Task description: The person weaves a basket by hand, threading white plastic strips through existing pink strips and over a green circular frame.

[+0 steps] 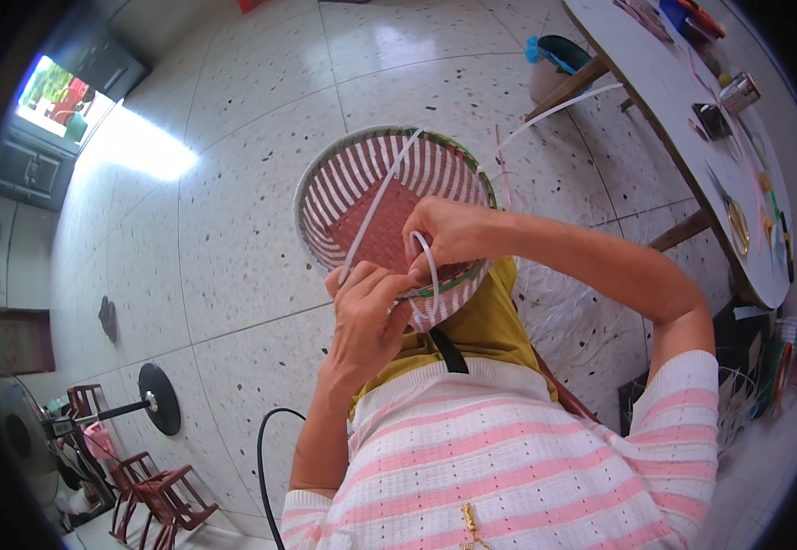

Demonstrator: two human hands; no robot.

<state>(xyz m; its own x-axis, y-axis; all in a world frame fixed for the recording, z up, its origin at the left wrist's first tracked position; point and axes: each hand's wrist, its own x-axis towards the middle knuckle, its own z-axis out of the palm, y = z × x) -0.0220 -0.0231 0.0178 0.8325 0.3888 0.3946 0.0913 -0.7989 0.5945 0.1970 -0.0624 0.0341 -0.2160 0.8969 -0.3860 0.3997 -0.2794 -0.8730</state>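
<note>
A round woven basket [318,240] with red and white strips and a partly green rim rests on my lap, its opening facing up. My left hand [368,312] is closed over the near rim, fingers bent round it. A white plastic strip [383,194] runs from that hand across the opening to the far rim. My right hand [440,236] reaches over the right side and pinches a white strip at the near rim. That strip makes a small loop [431,252] beside my fingers. The fingertips of both hands almost meet; what lies between them is partly hidden.
To the right stands a white table [674,101] with scissors [736,225], a can [740,92] and strips. A bucket [559,69] sits beneath its far end. Loose strips lie on the speckled tile floor [243,229]. Small brown chairs [165,495] and a round black stand base [160,400] are at left.
</note>
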